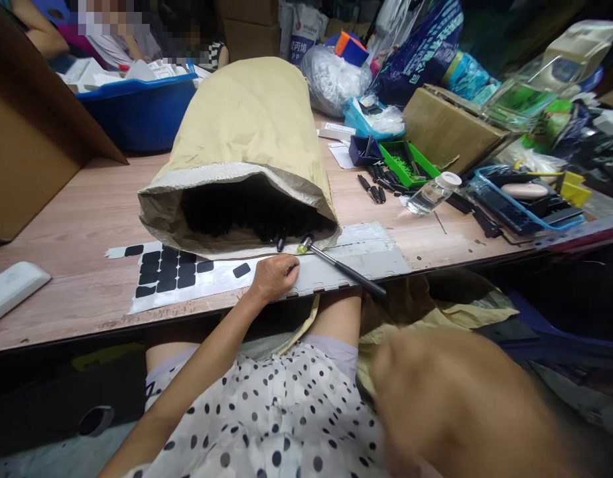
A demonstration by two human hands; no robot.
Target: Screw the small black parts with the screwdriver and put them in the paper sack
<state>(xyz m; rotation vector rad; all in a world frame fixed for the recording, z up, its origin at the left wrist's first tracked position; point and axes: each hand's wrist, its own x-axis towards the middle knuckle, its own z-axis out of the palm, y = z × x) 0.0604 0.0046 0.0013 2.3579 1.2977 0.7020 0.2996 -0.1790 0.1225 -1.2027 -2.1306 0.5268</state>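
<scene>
The left hand [275, 275] was curled at the table [82, 279] edge; whether anything was gripped by it or the blurred right hand [436, 398] could not be told. The hammer [347, 269] was seen just beside the left hand, at the open paper sack [247, 113]. "PP" was printed on a white bag [302, 30].

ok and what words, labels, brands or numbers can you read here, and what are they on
"丙烯" – on the white sack at the back
"PP" – same sack, below those characters; its smaller print is too small to read
Dark blue bag: pale lettering, too creased and tilted to read
Small white box on the table: print too small to read
</scene>
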